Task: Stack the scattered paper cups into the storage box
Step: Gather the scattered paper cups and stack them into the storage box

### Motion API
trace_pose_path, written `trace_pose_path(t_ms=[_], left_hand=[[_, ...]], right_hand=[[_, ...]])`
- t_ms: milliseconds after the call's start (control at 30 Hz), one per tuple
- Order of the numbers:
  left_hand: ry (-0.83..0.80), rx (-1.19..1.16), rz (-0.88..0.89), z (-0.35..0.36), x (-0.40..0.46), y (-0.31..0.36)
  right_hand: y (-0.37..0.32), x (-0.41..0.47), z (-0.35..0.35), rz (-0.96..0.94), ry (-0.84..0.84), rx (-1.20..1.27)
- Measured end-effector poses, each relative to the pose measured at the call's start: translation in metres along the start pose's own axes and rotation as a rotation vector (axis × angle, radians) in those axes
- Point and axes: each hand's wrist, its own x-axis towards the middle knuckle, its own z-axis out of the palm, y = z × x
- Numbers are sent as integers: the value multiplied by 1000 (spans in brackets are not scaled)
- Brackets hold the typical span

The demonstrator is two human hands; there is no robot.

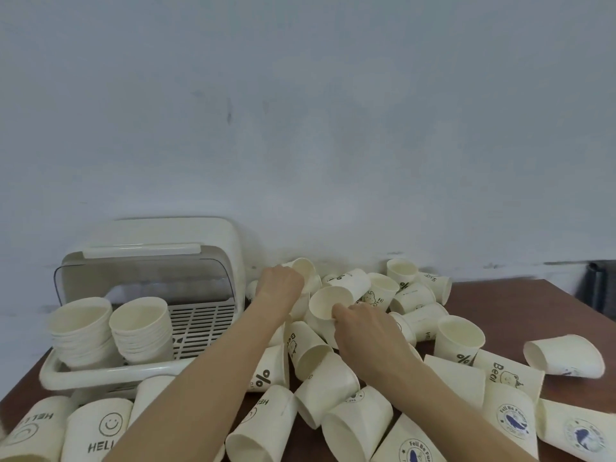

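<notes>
Many cream paper cups lie scattered over the brown table (520, 301), most on their sides. My left hand (279, 284) is closed around a cup (305, 270) near the wall, its rim facing up and right. My right hand (365, 331) pinches the rim of another cup (328, 306) in the middle of the pile, thumb inside. The white storage box (100, 371) stands at the left with its clear lid (143, 278) swung up. Two stacks of cups sit inside it, one at the left (81, 328) and one beside it (141, 326).
A pale wall runs close behind the table. Cups printed "HELLO" (96, 431) crowd the near left edge, and whale-printed cups (513, 421) lie at the near right. A dark object (600, 288) stands past the table's far right corner. Bare grille shows in the box's right half (200, 325).
</notes>
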Motion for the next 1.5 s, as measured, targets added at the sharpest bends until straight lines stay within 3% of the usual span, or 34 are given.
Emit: trace_pose_path(t_ms=[200,567,933,1267,1500], left_hand=[[107,-26,6,-29,-39,-10],[278,-152,-137,-71,-140,-53],[386,-407,-317,-56,-239,-82],[337,-483,-476,-41,-276,-126],[304,-473,-555,-30,-296,-153]], right_hand=[[-12,-10,-9,29,9,26],[-62,-35,-64,25,35,30],[-117,-43,-82,-84,68,98],[-178,3,-84,-175,198,142],[-213,59,-59,-84,277,253]])
